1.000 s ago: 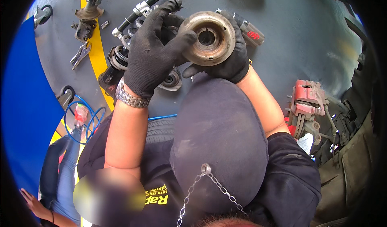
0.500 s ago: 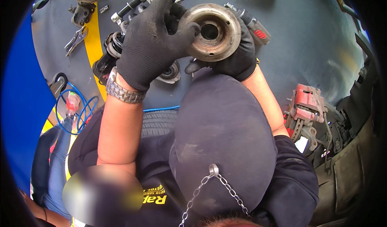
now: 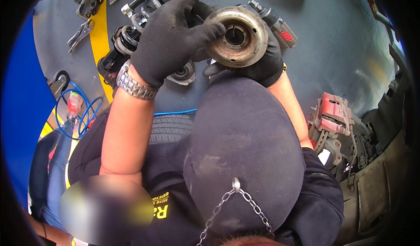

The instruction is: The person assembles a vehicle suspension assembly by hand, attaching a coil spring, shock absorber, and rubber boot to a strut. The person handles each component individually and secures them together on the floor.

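Up in front of me, I hold a round, worn metal cup-shaped part (image 3: 236, 59) with a wide rim, small holes near its edge and a dark hole at its centre. My left hand (image 3: 168, 38), in a black glove, presses its thumb on the part's left side; its forefinger points upward and the other fingers are mostly hidden. Under and behind the right side, my gloved right hand (image 3: 269, 64) supports it, most of its fingers covered by the part. Beyond my left hand lie a black strut with a coil spring (image 3: 124, 40) and a threaded spring compressor (image 3: 142, 0).
A grey power tool (image 3: 280, 29) lies beyond my right hand. Locking pliers (image 3: 80, 35) and a small socket (image 3: 114, 0) are far left. A red brake caliper (image 3: 333, 110) is at right. A tyre (image 3: 170, 129), blue hose (image 3: 89, 110) and another person's jeans (image 3: 59, 167) are nearer.
Both hands and the round metal part have shifted slightly right in the view. The background has moved a little too. The grip looks the same.
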{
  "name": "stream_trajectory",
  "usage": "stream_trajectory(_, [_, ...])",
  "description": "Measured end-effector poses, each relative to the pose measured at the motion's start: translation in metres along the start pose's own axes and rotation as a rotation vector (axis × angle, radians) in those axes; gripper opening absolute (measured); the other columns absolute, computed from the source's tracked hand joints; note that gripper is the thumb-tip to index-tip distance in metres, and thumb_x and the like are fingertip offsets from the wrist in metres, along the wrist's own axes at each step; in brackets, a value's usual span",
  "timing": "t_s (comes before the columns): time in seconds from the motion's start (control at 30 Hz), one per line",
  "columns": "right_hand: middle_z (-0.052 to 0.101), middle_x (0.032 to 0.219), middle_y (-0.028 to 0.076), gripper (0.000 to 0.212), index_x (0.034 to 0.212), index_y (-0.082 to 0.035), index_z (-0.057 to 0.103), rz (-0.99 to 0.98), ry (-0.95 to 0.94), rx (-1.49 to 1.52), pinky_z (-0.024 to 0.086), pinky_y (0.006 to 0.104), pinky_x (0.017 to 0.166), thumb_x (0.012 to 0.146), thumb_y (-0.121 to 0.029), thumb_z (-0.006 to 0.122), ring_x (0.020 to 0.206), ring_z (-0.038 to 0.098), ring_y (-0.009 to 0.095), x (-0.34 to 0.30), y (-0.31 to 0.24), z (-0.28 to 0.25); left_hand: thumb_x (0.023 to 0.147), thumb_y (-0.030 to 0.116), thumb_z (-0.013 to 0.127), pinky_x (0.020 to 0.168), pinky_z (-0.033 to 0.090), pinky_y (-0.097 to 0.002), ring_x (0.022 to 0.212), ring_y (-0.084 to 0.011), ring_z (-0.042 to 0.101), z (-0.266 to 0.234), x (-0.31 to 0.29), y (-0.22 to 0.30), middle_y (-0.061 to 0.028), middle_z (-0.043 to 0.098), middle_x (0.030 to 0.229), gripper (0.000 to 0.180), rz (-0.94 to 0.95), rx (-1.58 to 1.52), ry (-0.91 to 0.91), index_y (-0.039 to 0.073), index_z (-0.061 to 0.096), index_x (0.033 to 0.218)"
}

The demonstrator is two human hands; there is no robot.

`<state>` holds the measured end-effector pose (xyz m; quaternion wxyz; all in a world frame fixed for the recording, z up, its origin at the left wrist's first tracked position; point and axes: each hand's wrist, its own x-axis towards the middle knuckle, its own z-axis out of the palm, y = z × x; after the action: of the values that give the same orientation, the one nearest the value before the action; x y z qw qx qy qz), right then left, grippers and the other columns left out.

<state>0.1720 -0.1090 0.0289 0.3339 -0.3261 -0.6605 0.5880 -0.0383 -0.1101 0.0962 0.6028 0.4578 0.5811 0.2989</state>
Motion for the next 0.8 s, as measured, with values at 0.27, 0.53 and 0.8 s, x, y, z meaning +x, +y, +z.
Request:
stream_trajectory(0.27, [0.069, 0.121, 0.023, 0.069, 0.139, 0.004, 0.052, 0.428, -0.023, 1.266, 0.061, 0.0442, 0.093, 0.101, -0.054, 0.053, 0.107, 0.072, 0.035, -0.004, 0.008, 0.007, 0.090, 0.015, 0.082, 0.086, 0.058, -0.0311, 0.097, -0.0206, 0.070, 0.007, 0.002, -0.011, -0.0110, 0.072, 0.112, 0.071, -0.036, 0.180, 0.066, -0.001, 0.047, 0.150])
stream_trajectory(0.53, [0.061, 0.114, 0.012, 0.058, 0.140, -0.010, 0.053, 0.650, 0.146, 0.362, 0.058, 0.0355, 0.081, 0.095, -0.041, 0.071, 0.107, 0.063, 0.023, 0.085, 0.117, -0.018, 0.088, 0.030, 0.084, 0.075, 0.058, -0.0297, 0.088, -0.0152, 0.073, -0.054, -0.021, -0.080, -0.0094, 0.076, 0.099, 0.048, 0.021, 0.396, 0.581, -0.002, 0.067, 0.119])
stream_trajectory(0.8, [0.064, 0.115, 0.015, 0.117, 0.159, -0.017, 0.031, 0.253, -0.649, -0.468, 0.054, 0.0418, 0.095, 0.061, -0.010, 0.095, 0.105, 0.064, 0.031, 0.133, 0.186, -0.032, 0.093, 0.040, 0.076, 0.091, 0.055, -0.0372, 0.099, -0.0272, 0.074, -0.147, -0.043, -0.136, -0.0165, 0.076, 0.109, 0.052, -0.055, 0.627, 0.826, -0.002, 0.070, 0.123])
